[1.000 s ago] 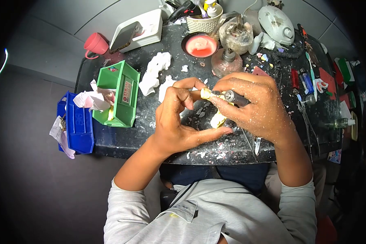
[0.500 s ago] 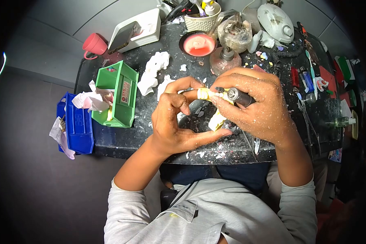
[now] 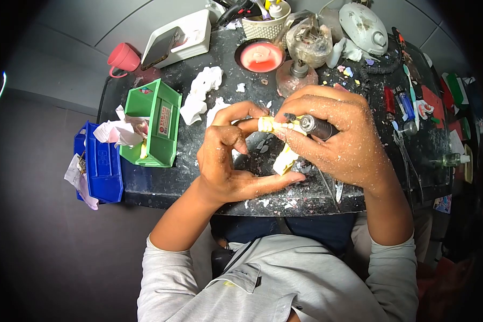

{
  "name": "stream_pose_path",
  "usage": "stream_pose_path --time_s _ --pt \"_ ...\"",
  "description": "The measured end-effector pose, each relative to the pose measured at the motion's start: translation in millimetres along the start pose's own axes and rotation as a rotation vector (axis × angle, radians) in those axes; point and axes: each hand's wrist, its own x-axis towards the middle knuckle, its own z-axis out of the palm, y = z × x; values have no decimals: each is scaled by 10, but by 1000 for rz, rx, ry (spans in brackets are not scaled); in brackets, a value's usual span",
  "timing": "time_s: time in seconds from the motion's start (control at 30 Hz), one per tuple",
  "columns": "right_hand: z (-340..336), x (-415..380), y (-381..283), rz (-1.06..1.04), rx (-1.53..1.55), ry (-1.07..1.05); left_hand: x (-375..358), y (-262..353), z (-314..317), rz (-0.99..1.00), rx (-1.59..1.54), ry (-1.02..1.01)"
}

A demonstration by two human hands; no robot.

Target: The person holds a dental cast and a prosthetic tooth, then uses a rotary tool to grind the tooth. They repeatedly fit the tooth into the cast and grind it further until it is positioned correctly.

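Over the front of the bench, my left hand (image 3: pixel 225 155) grips a pale yellow, curved piece like a dental cast (image 3: pixel 285 160) between its curled fingers and outstretched thumb. My right hand (image 3: pixel 344 134) is closed around a dark rotary handpiece (image 3: pixel 319 127), with its fingers also against the yellow piece. A dark tip (image 3: pixel 290 116) shows beside the piece's upper part; whether they touch is hard to see. Part of the piece is hidden behind the right fingers. White dust and flakes cover the right hand.
A green bin (image 3: pixel 169 129) and blue bin (image 3: pixel 104 177) stand left, crumpled tissue (image 3: pixel 205 80) nearby. Behind the hands are a dish of pink material (image 3: pixel 261 57) and a glass burner (image 3: pixel 297 80). Lighters (image 3: pixel 405 105), a toothbrush (image 3: pixel 411 88) and metal tools (image 3: pixel 407 158) lie right.
Both hands keep nearly the same pose around the yellow piece. The fingers of my right hand and the dark tip have shifted very slightly.
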Motion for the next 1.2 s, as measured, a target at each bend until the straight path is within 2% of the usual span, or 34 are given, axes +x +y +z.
stream_pose_path --time_s 0.1,0.17,0.3,0.4,0.47,0.6,0.67,0.8,0.87,0.97,1.2 --pt "-11 -4 -4 20 -10 -14 14 -34 24 43 -80 52" --pt "-31 -14 -10 140 44 -68 -9 -41 22 16 -179 52" --pt "-13 -43 70 173 35 -78 -24 -53 26 -40 -242 84" --pt "33 -55 68 211 142 -23 -9 -14 27 -75 -236 84" --pt "28 -41 19 353 197 -55 9 12 18 -107 -251 82" --pt "-19 -7 21 409 159 -117 -29 2 16 -200 -326 94" --pt "-75 30 -34 508 113 -237 -16 19 21 -195 -348 97" --pt "-89 40 -15 513 119 -253 -14 49 31 -233 -332 102" --pt "-91 46 -19 579 144 -261 -11 55 16 -230 -330 102" --pt "-98 37 -27 604 189 -255 -19 62 -15 -248 -318 30" --pt "-118 37 -77 493 304 -191 7 80 6 -107 -231 14"
